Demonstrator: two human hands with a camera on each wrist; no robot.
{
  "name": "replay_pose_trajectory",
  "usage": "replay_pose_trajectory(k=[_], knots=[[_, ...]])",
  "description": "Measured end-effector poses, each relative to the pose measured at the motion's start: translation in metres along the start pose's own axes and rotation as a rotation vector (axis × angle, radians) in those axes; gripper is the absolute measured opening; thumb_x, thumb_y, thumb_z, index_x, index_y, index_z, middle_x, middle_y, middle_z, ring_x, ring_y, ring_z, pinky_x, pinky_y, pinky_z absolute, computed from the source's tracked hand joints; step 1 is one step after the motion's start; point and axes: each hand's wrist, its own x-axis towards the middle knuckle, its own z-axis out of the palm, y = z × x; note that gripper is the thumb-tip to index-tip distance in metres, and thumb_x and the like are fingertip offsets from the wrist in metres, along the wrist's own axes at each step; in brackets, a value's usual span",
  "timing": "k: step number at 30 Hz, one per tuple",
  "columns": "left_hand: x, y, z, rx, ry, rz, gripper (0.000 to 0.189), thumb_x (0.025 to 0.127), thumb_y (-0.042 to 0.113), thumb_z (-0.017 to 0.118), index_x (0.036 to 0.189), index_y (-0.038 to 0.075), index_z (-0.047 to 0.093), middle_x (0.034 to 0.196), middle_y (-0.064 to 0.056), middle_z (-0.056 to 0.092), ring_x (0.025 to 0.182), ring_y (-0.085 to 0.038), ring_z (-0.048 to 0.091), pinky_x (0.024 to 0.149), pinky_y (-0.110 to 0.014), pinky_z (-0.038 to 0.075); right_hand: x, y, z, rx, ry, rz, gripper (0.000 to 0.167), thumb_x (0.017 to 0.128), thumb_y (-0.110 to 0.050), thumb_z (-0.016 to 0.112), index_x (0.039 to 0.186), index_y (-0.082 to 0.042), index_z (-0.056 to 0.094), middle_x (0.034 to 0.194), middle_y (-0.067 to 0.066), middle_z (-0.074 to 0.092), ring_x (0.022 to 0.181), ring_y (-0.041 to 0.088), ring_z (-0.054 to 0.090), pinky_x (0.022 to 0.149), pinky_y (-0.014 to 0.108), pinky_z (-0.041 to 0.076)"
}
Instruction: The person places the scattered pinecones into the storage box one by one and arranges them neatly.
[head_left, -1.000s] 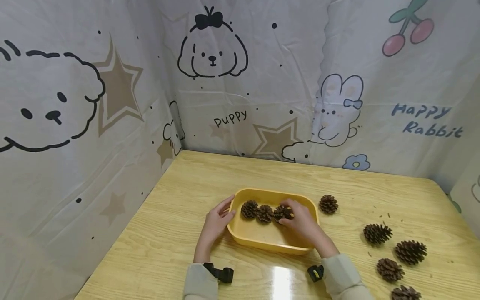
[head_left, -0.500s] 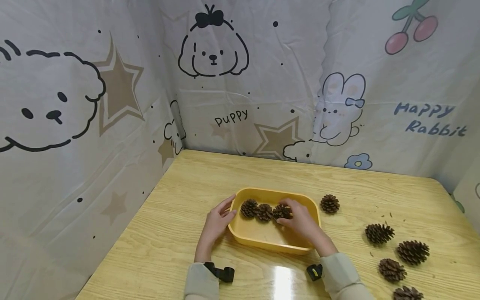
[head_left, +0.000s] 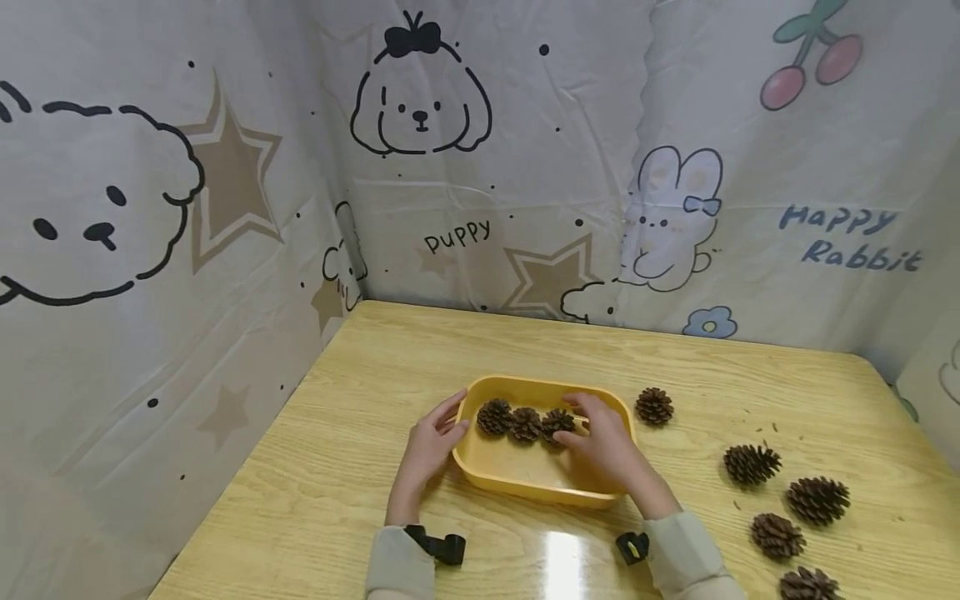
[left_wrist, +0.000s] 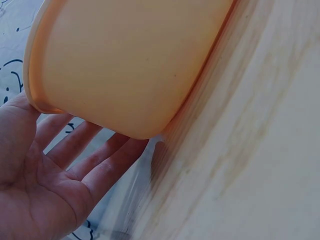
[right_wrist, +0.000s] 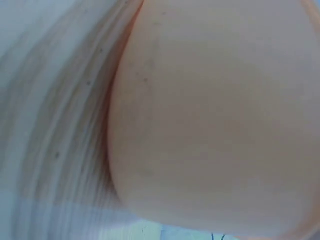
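Note:
A yellow plastic basin point(head_left: 525, 477) stands on the table with three pine cones in a row along its far side: a left one point(head_left: 494, 417), a middle one point(head_left: 524, 426) and a right one point(head_left: 558, 426). My left hand point(head_left: 433, 437) holds the basin's left end, thumb at the rim; in the left wrist view the fingers point(left_wrist: 107, 172) lie along the outer wall. Inside the basin's right part, my right hand point(head_left: 603, 437) has its thumb and fingers parted beside the right pine cone, thumb tip close to it. The right wrist view shows the basin's outer wall point(right_wrist: 210, 125) but no hand.
One pine cone point(head_left: 654, 407) lies just right of the basin. Several more, such as a large one point(head_left: 818, 501), are scattered on the right of the wooden table point(head_left: 360, 400). A printed curtain point(head_left: 465, 192) closes off the back and left.
My right hand's fingers have spread and drawn slightly right, off the right pine cone, which now sits in the row. The left hand stays on the basin.

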Motion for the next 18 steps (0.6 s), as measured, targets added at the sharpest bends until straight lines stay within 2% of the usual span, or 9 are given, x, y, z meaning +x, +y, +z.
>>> replay_pose_trajectory(k=[7,12,18], knots=[[-0.002,0.004,0.000,0.007,0.001,-0.003,0.050,0.096,0.010,0.061,0.145,0.009,0.049,0.145,-0.022,0.051,0.130,-0.039,0.054,0.109,-0.047,0.049,-0.007,0.001,-0.003,0.039,0.061,-0.044,0.052,0.085,-0.013,0.075,0.131,0.002,0.055,0.131,0.021,0.058,0.121,0.041,0.057,0.101,0.049,0.055],[-0.002,0.004,0.001,0.006,0.003,0.003,0.050,0.096,0.009,0.061,0.144,0.009,0.050,0.144,-0.021,0.052,0.131,-0.038,0.054,0.109,-0.045,0.049,-0.015,0.003,-0.007,0.088,0.124,-0.083,0.053,0.083,-0.013,0.077,0.130,0.002,0.056,0.128,0.020,0.059,0.120,0.039,0.058,0.101,0.048,0.054],[-0.001,0.001,0.000,0.006,-0.005,0.010,0.050,0.095,0.011,0.062,0.144,0.011,0.050,0.142,-0.022,0.054,0.129,-0.038,0.055,0.108,-0.045,0.050,-0.028,0.005,-0.015,0.094,0.219,-0.131,0.053,0.080,-0.008,0.079,0.127,0.003,0.058,0.124,0.021,0.060,0.117,0.038,0.060,0.097,0.046,0.056]])
